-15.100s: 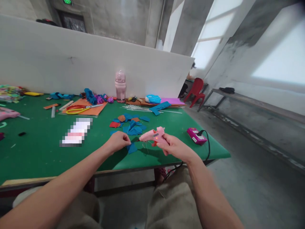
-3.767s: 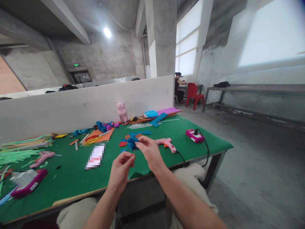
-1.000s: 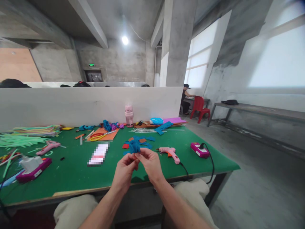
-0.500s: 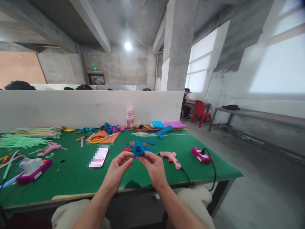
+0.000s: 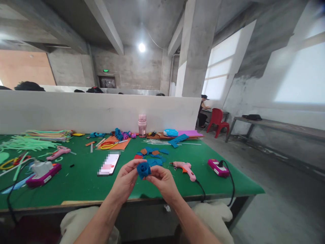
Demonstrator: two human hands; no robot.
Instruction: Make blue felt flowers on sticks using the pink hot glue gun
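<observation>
Between my two hands is a blue flower [image 5: 143, 170] of rolled petals, its spiral centre turned up toward me. My left hand [image 5: 128, 176] pinches it from the left side. The fingertips of my right hand [image 5: 162, 179] close on its lower right edge. Just beyond it, loose blue petals [image 5: 154, 162] lie scattered on the green table, with a few brown pieces [image 5: 155, 153] and a red piece [image 5: 138, 157] among them. A pink glue gun [image 5: 185, 168] lies to the right of my right hand, its nozzle pointing left.
A phone [image 5: 109, 164] lies left of my hands. Purple power strips [image 5: 217, 168] sit at both sides, with cords over the table edge. Scissors [image 5: 109, 145], pipe cleaners [image 5: 27, 143], a pink bottle [image 5: 142, 125] and blue strips [image 5: 179, 139] line the back, before a white partition [image 5: 101, 110].
The flower has come slightly lower and nearer to me in both hands, uncovering more of the loose petals behind it. My view has swung a little to the left.
</observation>
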